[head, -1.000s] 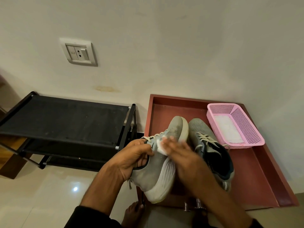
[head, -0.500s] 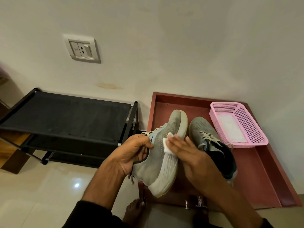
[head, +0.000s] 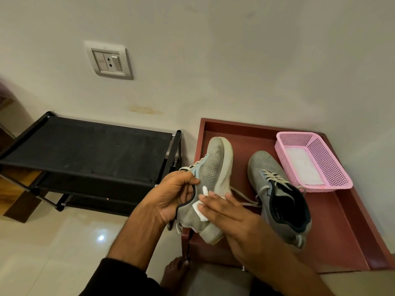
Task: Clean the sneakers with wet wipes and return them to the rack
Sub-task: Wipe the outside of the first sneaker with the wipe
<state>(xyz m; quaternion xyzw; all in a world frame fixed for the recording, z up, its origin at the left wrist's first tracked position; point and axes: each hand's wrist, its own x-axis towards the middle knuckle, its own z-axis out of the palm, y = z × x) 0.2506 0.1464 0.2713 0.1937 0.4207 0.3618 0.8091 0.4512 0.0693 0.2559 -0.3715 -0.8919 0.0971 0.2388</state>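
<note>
The left hand [head: 171, 195] is gripping the collar of a grey sneaker [head: 210, 184], fingers curled round the rim, holding it tilted on its side with the toe pointing toward the wall. The right hand [head: 226, 212], fingers nearly straight, is pressing a white wet wipe [head: 199, 208] flat against the sneaker's side near the heel. Sneaker 2 [head: 280, 195] is lying just right of the hands on the red-brown tray [head: 333, 227], beside a pink basket [head: 329, 165]; the black rack [head: 85, 150] is standing to the left.

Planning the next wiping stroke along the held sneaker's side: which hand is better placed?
The right hand. Its straight fingers already press the wet wipe against the held sneaker, while the left hand grips its collar to steady it.
</note>
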